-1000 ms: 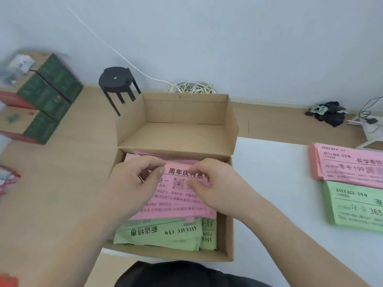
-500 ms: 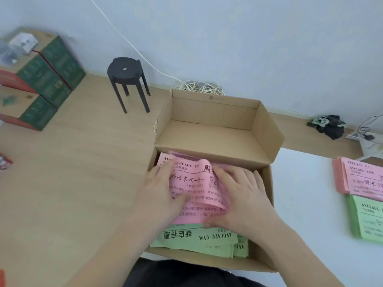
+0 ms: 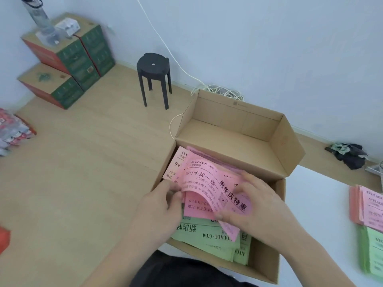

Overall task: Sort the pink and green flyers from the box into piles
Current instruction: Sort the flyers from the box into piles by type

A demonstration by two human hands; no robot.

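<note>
Both hands are down in the cardboard box (image 3: 267, 266), which sits at the lower middle of the frame with its lid flipped open toward the wall. The left hand (image 3: 159, 208) pinches the left edge of the top pink flyer (image 3: 209, 183) between thumb and fingers, and the sheet is curled upward there. The right hand (image 3: 259, 206) is curled round the right end of that same flyer, fingers over the top and thumb at the near edge, so both hands are grasping it and neither is loose.

There are more pink sheets under it in the far half of the box, and one more peeks out at the left. The green flyers (image 3: 207, 237) lie flat in the near half of the box, partly tucked under the pink ones, with their print upside down from this angle.

The sorted stuff is at the right edge of the frame on the white table (image 3: 315, 204): a pink pile (image 3: 371, 206), with a green pile (image 3: 373, 251) just below it, both cut off by the edge.

Background bits: a black stool (image 3: 154, 65) on the wood floor at upper middle, stacked green-and-red cartons (image 3: 70, 59) at upper left with a clear bottle (image 3: 41, 19) on top, a white cable (image 3: 165, 44) running down the wall, and a dark bundle of cloth (image 3: 350, 154) on the floor at the right.
</note>
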